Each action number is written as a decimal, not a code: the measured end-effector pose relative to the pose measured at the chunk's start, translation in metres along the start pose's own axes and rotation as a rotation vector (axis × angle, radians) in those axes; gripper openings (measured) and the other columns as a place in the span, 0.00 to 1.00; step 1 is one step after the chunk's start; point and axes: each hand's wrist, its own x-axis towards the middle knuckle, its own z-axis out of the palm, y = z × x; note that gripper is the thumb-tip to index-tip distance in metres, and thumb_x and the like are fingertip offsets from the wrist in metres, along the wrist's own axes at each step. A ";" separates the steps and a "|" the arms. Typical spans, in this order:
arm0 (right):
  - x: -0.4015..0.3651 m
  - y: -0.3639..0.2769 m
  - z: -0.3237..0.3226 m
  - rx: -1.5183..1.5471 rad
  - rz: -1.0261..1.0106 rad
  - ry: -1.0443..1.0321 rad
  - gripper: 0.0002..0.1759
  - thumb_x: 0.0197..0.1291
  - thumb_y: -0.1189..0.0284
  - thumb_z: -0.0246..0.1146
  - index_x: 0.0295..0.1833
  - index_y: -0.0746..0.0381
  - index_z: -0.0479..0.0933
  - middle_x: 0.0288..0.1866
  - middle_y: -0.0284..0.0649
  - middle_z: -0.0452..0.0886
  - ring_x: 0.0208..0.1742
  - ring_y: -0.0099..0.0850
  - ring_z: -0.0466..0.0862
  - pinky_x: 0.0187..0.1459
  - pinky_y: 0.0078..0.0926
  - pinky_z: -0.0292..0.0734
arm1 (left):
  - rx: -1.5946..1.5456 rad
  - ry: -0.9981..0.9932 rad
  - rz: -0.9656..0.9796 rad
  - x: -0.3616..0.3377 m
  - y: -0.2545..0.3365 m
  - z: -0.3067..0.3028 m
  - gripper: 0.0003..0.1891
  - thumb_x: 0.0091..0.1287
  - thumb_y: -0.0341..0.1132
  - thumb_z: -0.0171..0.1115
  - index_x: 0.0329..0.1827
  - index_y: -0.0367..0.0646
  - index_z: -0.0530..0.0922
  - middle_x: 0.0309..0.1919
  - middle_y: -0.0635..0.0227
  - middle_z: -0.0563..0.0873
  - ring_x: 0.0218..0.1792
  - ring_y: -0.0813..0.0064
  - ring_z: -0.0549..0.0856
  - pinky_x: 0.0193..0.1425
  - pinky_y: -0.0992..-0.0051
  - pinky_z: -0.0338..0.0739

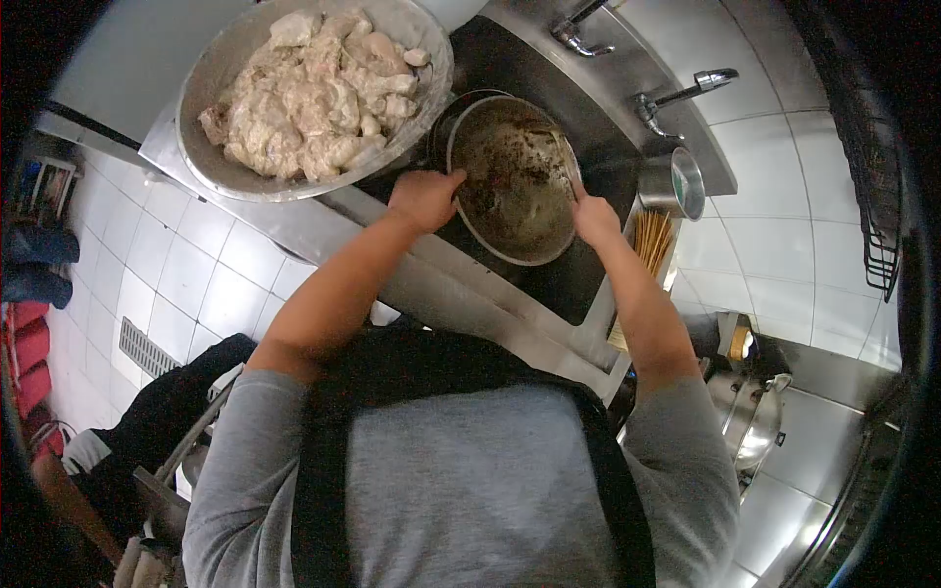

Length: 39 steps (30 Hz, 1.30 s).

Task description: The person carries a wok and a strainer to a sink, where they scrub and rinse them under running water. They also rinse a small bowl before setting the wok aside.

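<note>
In the head view, a round metal pan (500, 220) with dark burnt residue inside is tilted over the black sunken part of the steel counter. My left hand (428, 199) is closed on its left rim, thumb over the edge. On the opposite side, my right hand (596, 218) grips the right rim. A thin brownish strip lies along the inner wall near that hand; I cannot make out what it is. Part of another round dark rim shows behind the pan. To the upper left of my left hand stands a big metal bowl (191, 127) heaped with coated raw chicken pieces (314, 98).
Two chrome taps (676, 95) reach out from the back panel. A metal pot (671, 183) and a bundle of thin wooden sticks (651, 240) stand right of my right hand. Metal cookware (755, 421) sits lower right. Another person's arm (74, 505) shows lower left.
</note>
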 end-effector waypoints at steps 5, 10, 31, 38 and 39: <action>-0.021 0.010 0.025 0.023 -0.111 -0.023 0.28 0.61 0.65 0.49 0.68 0.56 0.55 0.39 0.56 0.78 0.40 0.51 0.79 0.42 0.44 0.74 | -0.010 0.008 -0.013 0.001 -0.001 0.001 0.20 0.57 0.44 0.59 0.52 0.49 0.70 0.31 0.57 0.82 0.36 0.54 0.82 0.39 0.57 0.76; -0.028 0.016 0.003 0.227 0.005 -0.016 0.28 0.62 0.62 0.49 0.67 0.56 0.56 0.46 0.56 0.77 0.42 0.51 0.79 0.45 0.44 0.75 | 0.018 -0.118 -0.027 -0.001 0.004 -0.008 0.22 0.58 0.39 0.58 0.56 0.46 0.68 0.33 0.55 0.81 0.39 0.55 0.81 0.40 0.57 0.76; -0.084 0.004 0.004 0.628 0.034 -0.245 0.25 0.62 0.64 0.51 0.65 0.56 0.61 0.35 0.50 0.81 0.24 0.43 0.81 0.27 0.36 0.76 | -0.012 -0.008 0.006 0.000 0.000 0.002 0.19 0.57 0.44 0.59 0.49 0.48 0.70 0.31 0.55 0.82 0.35 0.54 0.82 0.39 0.57 0.76; -0.094 -0.060 -0.003 0.513 0.084 -0.286 0.28 0.63 0.66 0.46 0.68 0.58 0.54 0.37 0.58 0.79 0.19 0.39 0.80 0.35 0.36 0.78 | 0.035 -0.019 0.014 0.001 -0.002 0.002 0.21 0.57 0.46 0.59 0.51 0.47 0.70 0.31 0.55 0.82 0.35 0.54 0.82 0.40 0.58 0.77; -0.113 -0.063 -0.004 0.466 0.055 -0.312 0.27 0.63 0.66 0.47 0.68 0.57 0.55 0.39 0.59 0.79 0.19 0.39 0.80 0.35 0.36 0.78 | 0.036 -0.026 0.002 0.001 -0.001 0.001 0.21 0.57 0.46 0.59 0.51 0.47 0.71 0.31 0.55 0.82 0.35 0.55 0.82 0.40 0.58 0.77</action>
